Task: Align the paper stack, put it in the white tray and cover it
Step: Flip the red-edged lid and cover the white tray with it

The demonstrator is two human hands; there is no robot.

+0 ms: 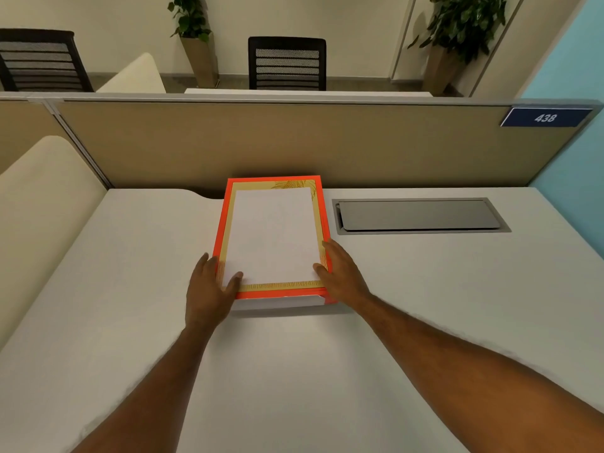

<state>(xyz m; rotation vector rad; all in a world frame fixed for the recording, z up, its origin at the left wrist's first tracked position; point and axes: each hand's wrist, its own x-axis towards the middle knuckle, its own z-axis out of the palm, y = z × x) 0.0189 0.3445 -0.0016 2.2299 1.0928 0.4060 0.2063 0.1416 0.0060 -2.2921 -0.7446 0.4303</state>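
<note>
Both hands hold the lid (228, 204): left hand (209, 289) at its near-left corner, right hand (341, 276) at the near-right. It sits on the white tray (277, 303) on the bench (130, 289), a paper (273, 235) on top. Uneven pressing may tilt the lid or slide the paper.

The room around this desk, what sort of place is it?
Most likely an open-plan office. The white desk backs onto a tan cubicle partition with a numbered plate reading 438, has a grey cable hatch set into its top, and mesh-backed office chairs stand beyond.
</note>
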